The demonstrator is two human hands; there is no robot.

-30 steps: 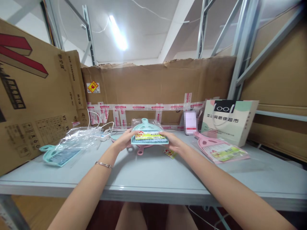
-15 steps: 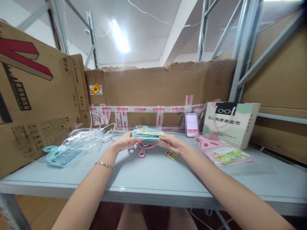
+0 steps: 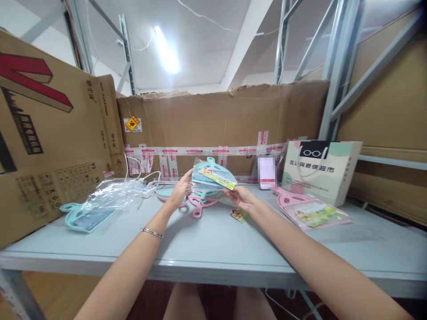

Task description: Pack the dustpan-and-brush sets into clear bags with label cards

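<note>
A teal mini dustpan and brush set [image 3: 215, 171], in a clear bag with a yellow-green card, is held up above the table, its handle pointing away from me. My right hand [image 3: 240, 198] pinches its near right corner by the card. At the left edge of the bag, my left hand [image 3: 181, 190] has its fingers closed on it. Below lies a pink dustpan [image 3: 199, 205] with its handle toward me. Another teal piece [image 3: 164, 193] sits behind my left hand, partly hidden. A loose printed card [image 3: 239, 215] rests near my right hand.
On the left of the table [image 3: 187, 249] lie a teal dustpan set [image 3: 87, 218] and crumpled clear plastic [image 3: 115, 194]. To the right are a bagged pink dustpan set [image 3: 312, 211], a phone [image 3: 267, 172] and a paper bag [image 3: 320, 173]. Cardboard [image 3: 207, 120] walls the back.
The bagged teal dustpan set has tilted up, so its face and handle now show. My left hand has shifted from the near edge to the left side, uncovering the teal piece behind.
</note>
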